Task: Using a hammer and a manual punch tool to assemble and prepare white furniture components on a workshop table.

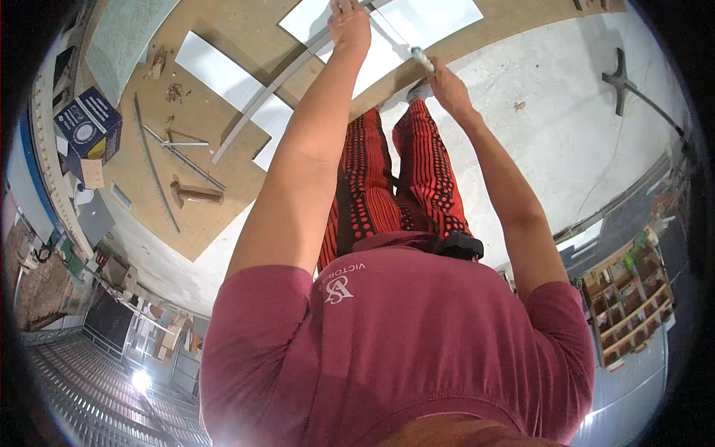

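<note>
My left hand point(348, 26) reaches to the top edge of the view, its fingers laid over a long grey straight bar point(261, 102) and the white sheet point(302, 21) beneath. The bar runs diagonally across the white pieces. In my right hand point(449, 88), closed, is a slim tool with a pale handle point(422, 58); its exact kind I cannot make out. The tool's front points up and left, over another part of the white sheets point(439, 21). Further left lies a long white strip point(220, 65) under the bar.
On the brown board point(156, 190) lie a hammer point(197, 195), thin metal strips point(153, 164) and small scraps point(173, 92). A blue box point(88, 123) stands at the left. At right are a dark stand foot point(620, 82) on the pale floor and a wooden compartment rack point(629, 298).
</note>
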Available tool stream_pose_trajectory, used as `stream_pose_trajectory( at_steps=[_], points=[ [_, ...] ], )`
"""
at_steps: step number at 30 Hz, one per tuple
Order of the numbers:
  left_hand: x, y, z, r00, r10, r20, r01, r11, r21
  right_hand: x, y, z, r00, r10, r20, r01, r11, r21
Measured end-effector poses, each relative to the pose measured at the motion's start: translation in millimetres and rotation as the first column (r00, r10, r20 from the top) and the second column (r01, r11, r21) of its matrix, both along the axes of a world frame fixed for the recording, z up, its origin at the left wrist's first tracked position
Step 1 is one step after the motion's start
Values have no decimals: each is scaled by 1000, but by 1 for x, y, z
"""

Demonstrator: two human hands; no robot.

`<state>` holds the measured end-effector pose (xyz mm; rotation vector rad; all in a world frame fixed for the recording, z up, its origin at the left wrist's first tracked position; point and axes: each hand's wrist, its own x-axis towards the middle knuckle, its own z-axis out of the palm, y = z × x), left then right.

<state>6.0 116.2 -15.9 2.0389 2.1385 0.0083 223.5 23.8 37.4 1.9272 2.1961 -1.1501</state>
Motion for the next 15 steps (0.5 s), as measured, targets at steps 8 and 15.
stream_pose_trajectory(
  at_steps=[8, 15],
  points=[
    [7, -1, 2, 998, 33, 49, -28, 994, -104, 0, -2, 0, 997, -43, -56, 43, 999, -10],
    [0, -1, 0, 997, 7, 73, -3, 998, -55, -14, 21, 8, 1000, -4, -9, 4, 999, 41]
  ],
)
